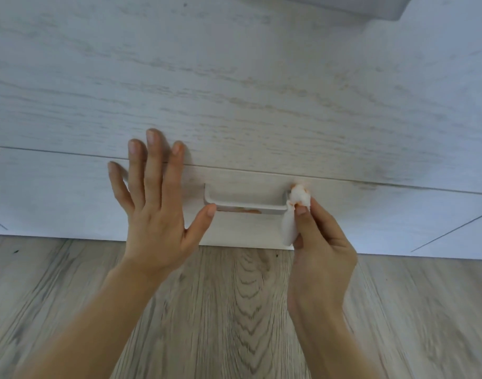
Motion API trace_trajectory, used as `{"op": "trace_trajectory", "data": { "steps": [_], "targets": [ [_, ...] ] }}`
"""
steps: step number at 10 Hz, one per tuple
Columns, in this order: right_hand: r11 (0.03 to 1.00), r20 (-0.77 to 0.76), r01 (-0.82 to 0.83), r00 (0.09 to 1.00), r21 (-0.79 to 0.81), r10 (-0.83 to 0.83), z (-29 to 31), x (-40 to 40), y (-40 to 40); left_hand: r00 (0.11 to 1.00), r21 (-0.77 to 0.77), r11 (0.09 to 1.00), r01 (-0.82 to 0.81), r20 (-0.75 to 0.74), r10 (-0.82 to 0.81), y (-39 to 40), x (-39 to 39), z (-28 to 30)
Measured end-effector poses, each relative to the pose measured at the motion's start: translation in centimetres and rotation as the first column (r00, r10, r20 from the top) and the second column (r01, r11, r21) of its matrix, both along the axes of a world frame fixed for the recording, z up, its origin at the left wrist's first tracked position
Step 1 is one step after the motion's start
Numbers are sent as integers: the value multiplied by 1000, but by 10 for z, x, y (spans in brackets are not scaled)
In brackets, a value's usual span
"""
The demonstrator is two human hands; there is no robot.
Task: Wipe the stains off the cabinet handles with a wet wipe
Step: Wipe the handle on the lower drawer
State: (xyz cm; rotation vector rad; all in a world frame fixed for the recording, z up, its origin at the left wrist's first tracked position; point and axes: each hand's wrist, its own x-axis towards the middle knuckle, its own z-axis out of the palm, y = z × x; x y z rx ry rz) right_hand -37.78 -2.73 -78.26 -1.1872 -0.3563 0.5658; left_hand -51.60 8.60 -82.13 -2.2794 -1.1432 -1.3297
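- Our left hand (155, 212) lies flat and released on the pale wood-grain cabinet front (234, 91), fingers spread, thumb tip touching the handle's left end.
- The grey bar handle (248, 207) sits on the lower drawer panel, orange stain smeared along its front edge.
- Our right hand (320, 242) pinches a bunched white wet wipe (298, 198), orange-tinged, against the handle's right end.

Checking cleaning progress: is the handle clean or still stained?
Still stained. The handle shows an orange smear on its front, left of the wipe pinched in the right hand.
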Motion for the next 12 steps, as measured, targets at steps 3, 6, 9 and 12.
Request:
{"op": "trace_trajectory", "data": {
  "steps": [3, 6, 9, 12],
  "targets": [
    [997, 169, 63, 984, -40, -55, 0, -5, -1, 998, 29, 999, 43, 34, -44, 3, 3, -3],
    [996, 154, 84, 985, -39, -77, 4, -8, 2, 998, 30, 999, 45, 38, -47, 3, 3, -2],
    [996, 156, 85, 985, -32, -79, 6, -12, 0, 998, 26, 999, 46, 43, -47, 3, 4, -2],
    [989, 146, 111, 985, -94, -97, 8, -6, 4, 998, 22, 999, 42, 42, -43, 3, 2, -3]
  ]
}}
